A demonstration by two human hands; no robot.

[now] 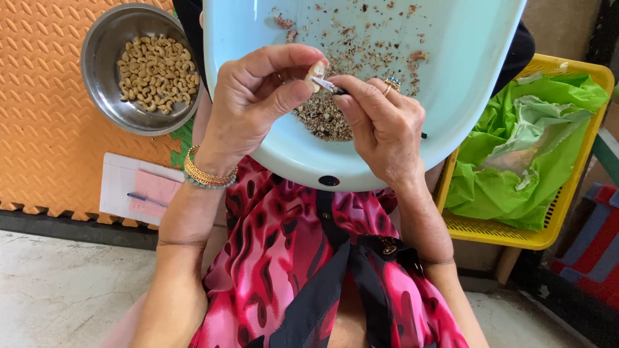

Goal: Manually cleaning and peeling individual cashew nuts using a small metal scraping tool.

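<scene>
Sitting with a pale blue basin [451,96] on the lap, the person works over it with both hands. The left hand [255,103] pinches a pale cashew kernel [316,69] between thumb and fingertips, fingers curled closed around it, a stack of gold bangles [205,174] at the wrist. The right hand [380,122] is closed on a small knife [325,84], its short blade touching the kernel; a ring with a blue stone [392,83] sits on one finger. Kernel and blade meet just above the basin's middle. Below them a heap of brown skin scrapings [325,119] lies in the basin, with looser flakes scattered toward its far side. A red, pink and black patterned garment [290,258] covers the lap beneath.

Farther off to the left, a steel bowl [103,45] holds peeled cashews [155,71] on an orange foam mat [39,96], with a notepad and pen [138,190] near the mat's edge. To the right stands a yellow plastic crate [567,71] lined with a green plastic bag [509,161].
</scene>
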